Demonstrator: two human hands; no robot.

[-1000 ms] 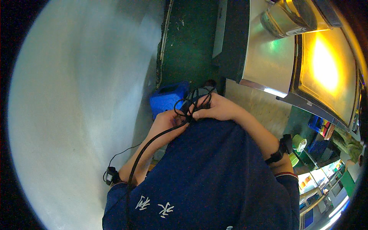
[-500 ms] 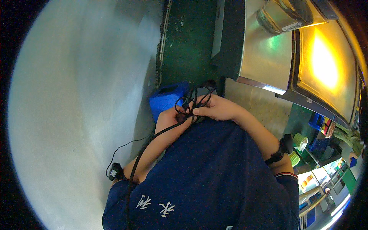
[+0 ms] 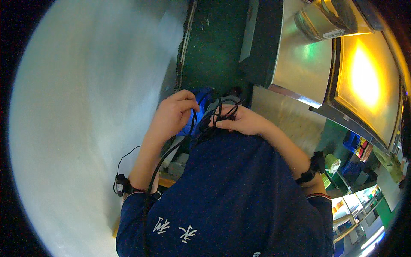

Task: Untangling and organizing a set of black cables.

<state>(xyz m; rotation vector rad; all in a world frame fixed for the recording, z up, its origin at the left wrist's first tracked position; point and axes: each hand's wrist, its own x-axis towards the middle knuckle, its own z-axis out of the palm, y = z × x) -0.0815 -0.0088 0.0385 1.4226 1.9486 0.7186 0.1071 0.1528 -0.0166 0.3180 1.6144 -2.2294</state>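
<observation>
A black cable [image 3: 163, 156] runs up along the front of my dark blue shirt to a loose bundle of loops [image 3: 219, 112] in front of my belly. My right hand [image 3: 243, 121] is closed round that bundle, its thumb pressed across the strands. Left of it, my left hand [image 3: 173, 115] is raised with bent fingers, and a strand of the cable hangs at its fingertips, pinched there. A blue plastic container [image 3: 203, 99] lies just beyond both hands, partly hidden by the loops and my left fingers.
A broad pale grey surface [image 3: 94, 120] fills the left. At upper right stands a metal-edged machine [image 3: 302, 55] with a glowing yellow panel [image 3: 364, 77] and a clear round container [image 3: 323, 21]. Green baskets [image 3: 331, 163] and shelving stand at the far right.
My left hand has moved away from the bundle, up and to the left, drawing a strand outward. My right hand stays in place, holding the loops.
</observation>
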